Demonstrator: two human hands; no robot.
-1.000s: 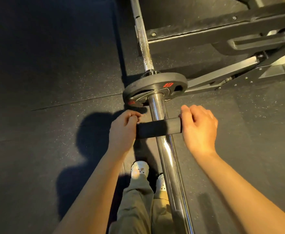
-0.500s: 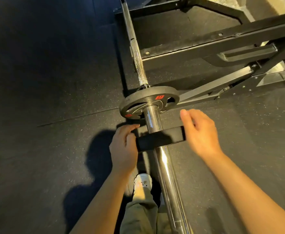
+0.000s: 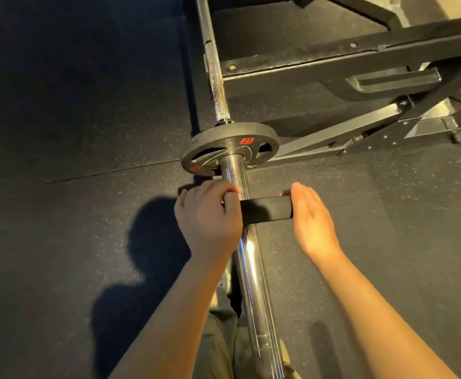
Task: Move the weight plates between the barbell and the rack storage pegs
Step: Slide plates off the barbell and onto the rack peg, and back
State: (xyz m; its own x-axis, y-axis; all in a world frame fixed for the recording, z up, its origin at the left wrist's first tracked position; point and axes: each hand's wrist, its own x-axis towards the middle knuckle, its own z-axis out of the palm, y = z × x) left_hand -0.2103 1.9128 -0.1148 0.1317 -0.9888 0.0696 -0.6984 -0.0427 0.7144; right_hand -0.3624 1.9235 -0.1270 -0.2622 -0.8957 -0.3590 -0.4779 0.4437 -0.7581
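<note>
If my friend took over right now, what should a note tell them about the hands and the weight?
Left hand: fingers curled round one end of the black collar on the barbell sleeve.
Right hand: fingers fairly straight, pressing the collar's other end.
Weight plate: one, on the sleeve beyond the collar, not touching it.
Done: cannot tell.
Left: probably slide the collar along; the plate's move depends on direction.

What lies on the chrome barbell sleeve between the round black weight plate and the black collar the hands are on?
In the head view, only bare chrome sleeve separates the black weight plate from the black collar; the left hand's fingertips reach beside it.
</note>
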